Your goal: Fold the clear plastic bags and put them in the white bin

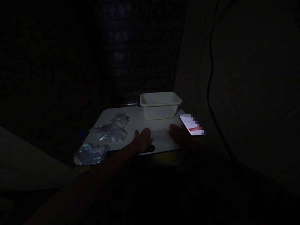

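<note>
My left hand point(142, 139) lies flat on the white table point(134, 122) near its front edge, fingers stretched out. To its right, my right hand point(176, 133) also rests with its fingers extended. Between the two hands lies a clear plastic bag point(160, 135), spread flat; its outline is faint in the dim light. The fingertips of both hands are at or close to its sides, and I cannot tell how firmly they touch it. Several crumpled clear plastic bags point(113, 131) are heaped left of my left hand.
A white plastic tub point(159, 112) stands at the back of the table. A phone with a lit screen point(191, 125) lies at the right edge. More crumpled plastic point(91, 153) sits at the front left corner. A dark cable point(211, 65) hangs along the right wall.
</note>
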### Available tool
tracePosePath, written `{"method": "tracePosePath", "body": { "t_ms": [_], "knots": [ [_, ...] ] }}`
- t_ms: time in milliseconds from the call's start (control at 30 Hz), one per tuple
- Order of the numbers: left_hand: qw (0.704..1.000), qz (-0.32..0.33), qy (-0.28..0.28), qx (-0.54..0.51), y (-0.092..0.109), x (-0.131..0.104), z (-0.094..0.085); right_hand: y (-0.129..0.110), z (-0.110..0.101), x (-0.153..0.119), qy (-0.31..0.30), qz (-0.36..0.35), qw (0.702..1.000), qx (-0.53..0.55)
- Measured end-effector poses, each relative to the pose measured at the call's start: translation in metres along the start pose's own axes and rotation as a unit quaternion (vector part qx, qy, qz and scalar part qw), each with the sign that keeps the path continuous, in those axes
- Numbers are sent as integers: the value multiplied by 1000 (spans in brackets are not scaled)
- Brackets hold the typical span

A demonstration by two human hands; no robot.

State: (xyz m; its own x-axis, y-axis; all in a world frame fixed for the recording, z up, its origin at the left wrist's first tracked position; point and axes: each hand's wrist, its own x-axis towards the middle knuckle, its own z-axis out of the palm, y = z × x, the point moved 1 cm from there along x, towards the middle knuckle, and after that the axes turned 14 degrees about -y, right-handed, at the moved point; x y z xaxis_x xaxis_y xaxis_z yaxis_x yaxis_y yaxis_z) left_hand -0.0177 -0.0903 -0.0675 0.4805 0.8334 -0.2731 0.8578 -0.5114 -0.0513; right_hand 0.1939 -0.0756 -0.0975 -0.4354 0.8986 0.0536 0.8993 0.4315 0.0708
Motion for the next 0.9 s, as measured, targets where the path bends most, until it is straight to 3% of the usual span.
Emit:
{"method": "tracePosePath", "body": {
  "t_ms": [100,267,400,600,767,900],
  "knots": [
    [1000,10,-3,-23,-2,0,-7,-3,-18,10,-14,44,998,29],
    [996,-5,13,-84,-4,7,-25,-25,-41,40,-83,51,992,77],
    [994,-16,27,-108,-4,17,-32,-38,-43,52,-104,62,991,50],
    [988,-18,32,-150,-8,30,-28,-38,-41,54,-127,64,990,8],
    [961,-5,59,-270,-14,32,-29,-39,-47,55,-74,19,997,-6],
    [890,13,83,-449,-18,31,-30,-46,-60,55,21,-46,999,-8]
  ]
}}
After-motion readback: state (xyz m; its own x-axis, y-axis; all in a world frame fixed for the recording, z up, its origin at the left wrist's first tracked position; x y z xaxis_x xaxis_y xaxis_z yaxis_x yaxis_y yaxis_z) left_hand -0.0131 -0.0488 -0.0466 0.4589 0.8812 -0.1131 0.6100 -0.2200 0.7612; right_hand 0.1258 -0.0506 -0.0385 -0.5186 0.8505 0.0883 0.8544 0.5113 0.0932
